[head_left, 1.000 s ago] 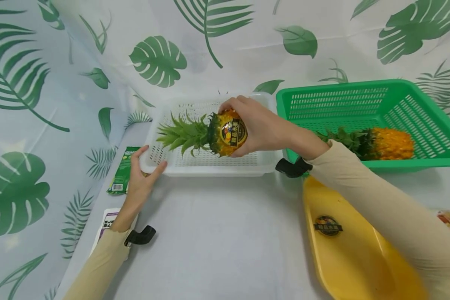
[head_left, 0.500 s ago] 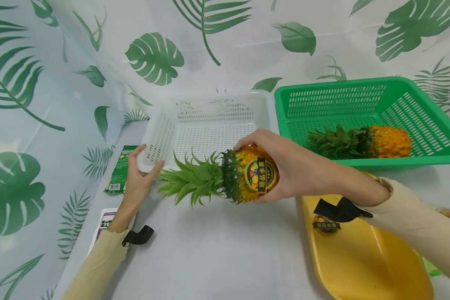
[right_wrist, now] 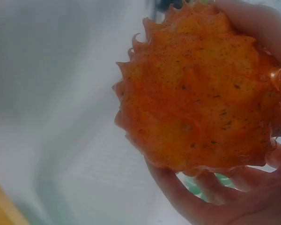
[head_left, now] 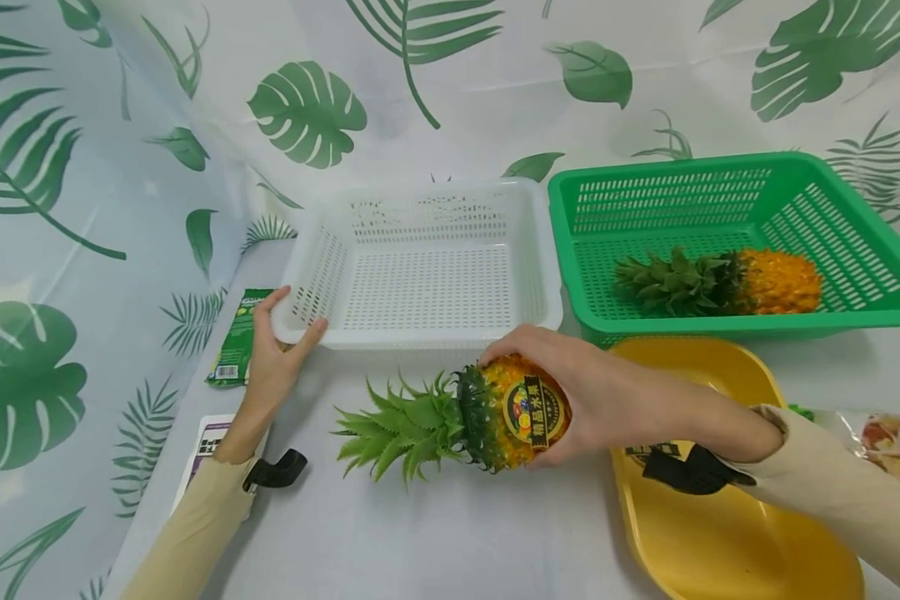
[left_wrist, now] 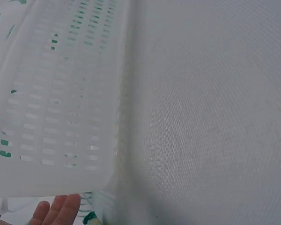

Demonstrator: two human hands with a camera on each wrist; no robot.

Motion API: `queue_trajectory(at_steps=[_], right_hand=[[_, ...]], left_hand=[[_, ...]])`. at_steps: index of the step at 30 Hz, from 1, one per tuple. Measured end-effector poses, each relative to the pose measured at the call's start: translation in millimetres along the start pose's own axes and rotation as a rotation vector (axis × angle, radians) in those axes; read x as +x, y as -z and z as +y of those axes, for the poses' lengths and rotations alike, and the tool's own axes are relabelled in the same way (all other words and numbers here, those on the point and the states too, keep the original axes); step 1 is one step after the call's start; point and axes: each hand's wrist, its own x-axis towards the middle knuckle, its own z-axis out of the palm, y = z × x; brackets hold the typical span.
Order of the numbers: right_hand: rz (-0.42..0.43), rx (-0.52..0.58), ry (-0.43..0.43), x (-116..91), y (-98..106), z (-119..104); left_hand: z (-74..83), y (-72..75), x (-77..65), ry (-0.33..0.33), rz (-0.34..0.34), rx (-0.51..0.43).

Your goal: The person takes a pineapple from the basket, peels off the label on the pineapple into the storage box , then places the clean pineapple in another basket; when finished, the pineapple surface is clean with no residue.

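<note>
Pineapple point(head_left: 487, 417), with a round sticker on its side, lies sideways in the right hand point(head_left: 588, 400), which I, working from a distance, see wrapped round the orange body, thumb on the near side and fingers on the far. From that grip, the leafy crown reaches out to the left, so the long axis runs roughly parallel to the near rim of the white basket point(head_left: 435, 337). Fruit and hand are on the near side of that rim, outside the basket; I cannot tell whether the fruit touches the tabletop point(head_left: 405, 542). In the right wrist view, its blunt base faces me. Well apart from the body, though nearer the crown's tips, the left hand point(head_left: 276, 362) has thumb and fingers spread wide about the basket's near left corner. The right hand is clearly the closer one.
</note>
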Motion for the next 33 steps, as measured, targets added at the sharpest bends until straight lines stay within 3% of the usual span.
queue_trajectory(at_steps=[12,23,33], right_hand=[[-0.003,-0.068,-0.089,-15,-22,19],[0.074,-0.178,-0.194,-15,-32,28],[0.059,-0.169,-0.198,-12,-34,32]], left_hand=[[-0.5,-0.1,-0.2,-0.013,-0.009,-0.002],[-2.1,-0.2,-0.7,-0.012,-0.002,-0.021],[-0.6,0.6,0.1,0.002,-0.005,-0.035]])
